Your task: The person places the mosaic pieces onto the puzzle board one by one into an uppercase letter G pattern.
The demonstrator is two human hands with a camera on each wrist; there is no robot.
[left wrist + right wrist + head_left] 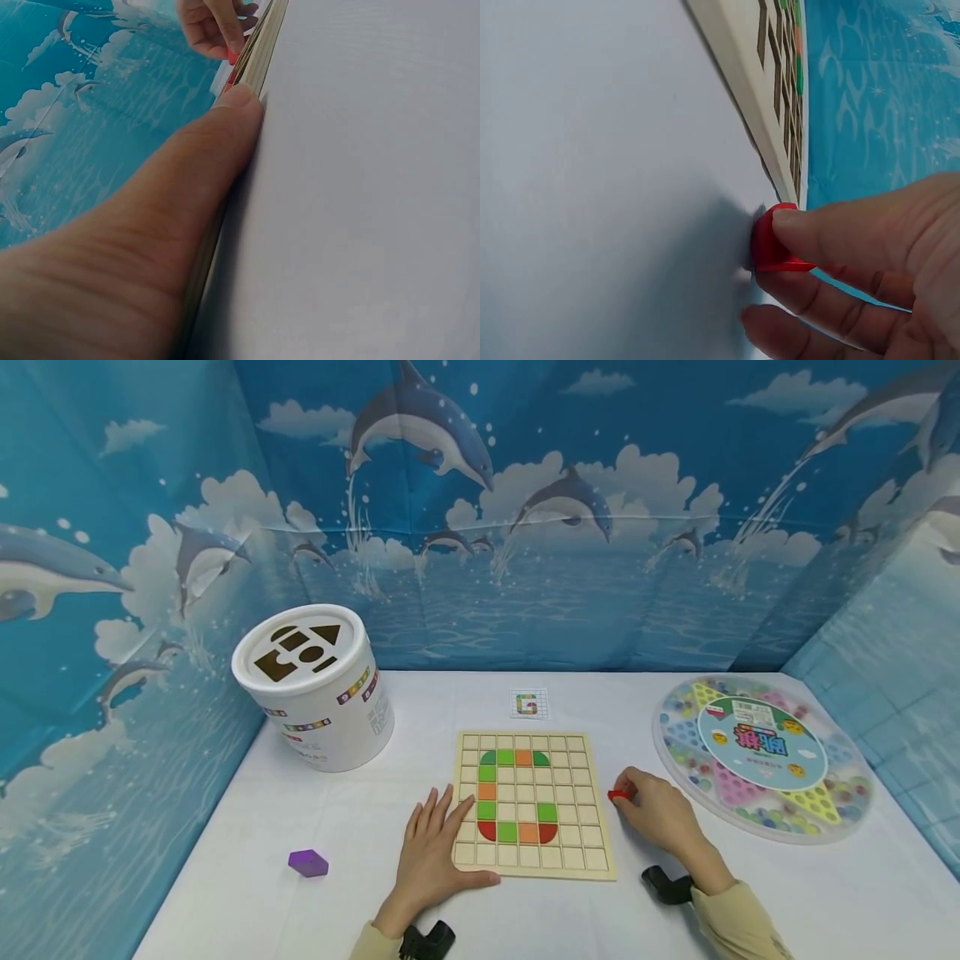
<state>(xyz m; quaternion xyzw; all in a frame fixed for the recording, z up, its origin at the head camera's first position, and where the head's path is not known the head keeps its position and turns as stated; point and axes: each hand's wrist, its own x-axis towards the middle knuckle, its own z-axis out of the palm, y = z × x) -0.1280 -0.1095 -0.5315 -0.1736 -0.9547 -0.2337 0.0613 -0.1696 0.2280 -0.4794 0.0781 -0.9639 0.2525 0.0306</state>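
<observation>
A square wooden grid board (573, 858) lies on the white table, with green, orange and red tiles set in some of its cells in a letter-like outline. My left hand (433, 856) rests along the board's left side with fingers spread, and its thumb (217, 127) touches the front edge. Just off the board's right edge, my right hand (660, 810) pinches a small red tile (774, 244) between thumb and fingers. Behind the board lies a small pattern card (529, 703) showing a similar coloured figure.
A white bucket (352, 735) with shape holes in its lid stands at the back left. A purple block (308, 862) lies left of my left hand. At the right is a round clear marble game case (761, 760). A dolphin-printed curtain (480, 602) borders the table.
</observation>
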